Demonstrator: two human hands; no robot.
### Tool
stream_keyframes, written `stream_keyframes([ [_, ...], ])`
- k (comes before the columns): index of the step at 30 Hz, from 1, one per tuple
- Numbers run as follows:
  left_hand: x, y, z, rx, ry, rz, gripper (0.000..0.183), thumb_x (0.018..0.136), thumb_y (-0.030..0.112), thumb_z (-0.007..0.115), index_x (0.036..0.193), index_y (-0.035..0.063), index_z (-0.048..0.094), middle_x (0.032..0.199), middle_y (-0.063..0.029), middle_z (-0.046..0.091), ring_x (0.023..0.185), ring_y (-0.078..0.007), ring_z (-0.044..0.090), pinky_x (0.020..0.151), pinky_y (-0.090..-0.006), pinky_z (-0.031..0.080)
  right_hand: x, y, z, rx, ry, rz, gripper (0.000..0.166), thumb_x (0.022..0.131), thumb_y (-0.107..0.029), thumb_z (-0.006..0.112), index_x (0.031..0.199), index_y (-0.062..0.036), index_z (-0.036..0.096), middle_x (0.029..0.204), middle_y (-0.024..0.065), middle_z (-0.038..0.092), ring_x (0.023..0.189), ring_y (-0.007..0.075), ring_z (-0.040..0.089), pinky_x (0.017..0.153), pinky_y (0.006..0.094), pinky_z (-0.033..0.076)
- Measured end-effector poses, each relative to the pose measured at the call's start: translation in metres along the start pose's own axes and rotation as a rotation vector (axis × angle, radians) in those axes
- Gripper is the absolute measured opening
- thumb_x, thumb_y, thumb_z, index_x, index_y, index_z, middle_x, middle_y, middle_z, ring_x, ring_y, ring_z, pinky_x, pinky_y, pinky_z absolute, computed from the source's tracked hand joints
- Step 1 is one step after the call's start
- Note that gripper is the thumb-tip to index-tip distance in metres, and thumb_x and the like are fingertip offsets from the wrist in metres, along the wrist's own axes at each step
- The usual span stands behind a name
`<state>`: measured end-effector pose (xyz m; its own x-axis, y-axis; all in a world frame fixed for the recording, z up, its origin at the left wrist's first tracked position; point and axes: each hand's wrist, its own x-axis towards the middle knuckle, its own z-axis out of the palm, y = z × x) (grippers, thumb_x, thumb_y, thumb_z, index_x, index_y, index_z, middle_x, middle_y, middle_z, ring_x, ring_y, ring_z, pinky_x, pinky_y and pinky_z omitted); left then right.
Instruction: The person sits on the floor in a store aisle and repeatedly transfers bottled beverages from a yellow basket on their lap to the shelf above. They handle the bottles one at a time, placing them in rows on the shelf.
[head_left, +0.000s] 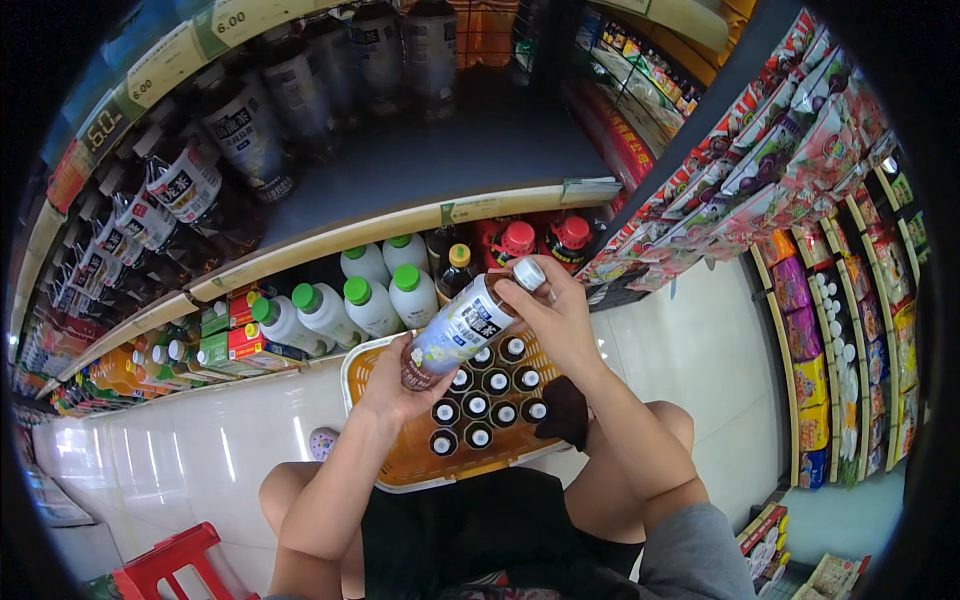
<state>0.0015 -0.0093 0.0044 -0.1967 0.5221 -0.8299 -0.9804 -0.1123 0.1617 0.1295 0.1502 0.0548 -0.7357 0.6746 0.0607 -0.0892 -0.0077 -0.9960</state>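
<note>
A large plastic bottle of tea (461, 326) with a white cap and a pale blue, flowered label is held tilted above an orange basket. My left hand (401, 382) cups its base. Near the neck, my right hand (551, 307) grips it just below the cap. Beneath them, the orange plastic basket (405, 461) with a white rim holds several dark bottles (478, 405) standing upright with white caps. Part of the basket is hidden by the held bottle and my forearms.
Ahead is a dark shelf board (450, 150) with tea bottles (247, 139) towards its left and back. Below stand white bottles with green caps (367, 304) and red-capped bottles (517, 240). Hanging snack packets (772, 161) line the right. A red plastic stool (180, 562) is at lower left.
</note>
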Motion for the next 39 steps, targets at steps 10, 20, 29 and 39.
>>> stream_keyframes([
  [10, 0.021, -0.025, -0.019, 0.049, 0.090, -0.205, 0.033, 0.102, 0.034, 0.039, 0.120, 0.0128, 0.056, 0.115, -0.0093, 0.060, 0.104, -0.0273, 0.059, 0.086, -0.0430, 0.055, -0.003, 0.007, -0.001, -0.255, 0.057, 0.057, 0.037, 0.082, -0.026, 0.074, 0.099, 0.0044, 0.061, 0.082, 0.0093, 0.068, 0.071, 0.0101, 0.063, 0.060, 0.0249, 0.050],
  [20, 0.039, -0.016, -0.043, 0.298, 0.111, 0.238, 0.029, 0.098, 0.019, 0.035, 0.113, 0.0025, 0.054, 0.109, -0.0142, 0.062, 0.096, -0.0270, 0.062, 0.075, -0.0444, 0.054, -0.018, 0.034, 0.026, -0.343, -0.116, -0.013, 0.035, 0.080, -0.024, 0.076, 0.098, 0.0002, 0.059, 0.082, 0.0084, 0.067, 0.072, 0.0150, 0.065, 0.064, 0.0302, 0.050],
  [29, -0.012, 0.034, -0.029, 0.110, 0.201, 0.392, 0.036, 0.090, 0.022, 0.050, 0.120, 0.0037, 0.048, 0.134, -0.0108, 0.046, 0.129, -0.0225, 0.038, 0.112, -0.0452, 0.017, -0.049, 0.091, 0.078, -0.401, -0.284, -0.048, 0.036, 0.076, -0.019, 0.077, 0.100, 0.0004, 0.059, 0.091, 0.0135, 0.069, 0.084, 0.0235, 0.068, 0.074, 0.0328, 0.052],
  [39, -0.039, 0.045, -0.028, -0.012, 0.060, 0.346, 0.027, 0.091, 0.020, 0.046, 0.114, 0.0064, 0.054, 0.118, -0.0061, 0.055, 0.118, -0.0179, 0.048, 0.112, -0.0423, 0.017, -0.081, 0.204, 0.128, -0.784, -0.509, 0.070, 0.040, 0.080, -0.022, 0.072, 0.109, -0.0060, 0.051, 0.090, 0.0216, 0.066, 0.087, 0.0413, 0.064, 0.074, 0.0468, 0.051],
])
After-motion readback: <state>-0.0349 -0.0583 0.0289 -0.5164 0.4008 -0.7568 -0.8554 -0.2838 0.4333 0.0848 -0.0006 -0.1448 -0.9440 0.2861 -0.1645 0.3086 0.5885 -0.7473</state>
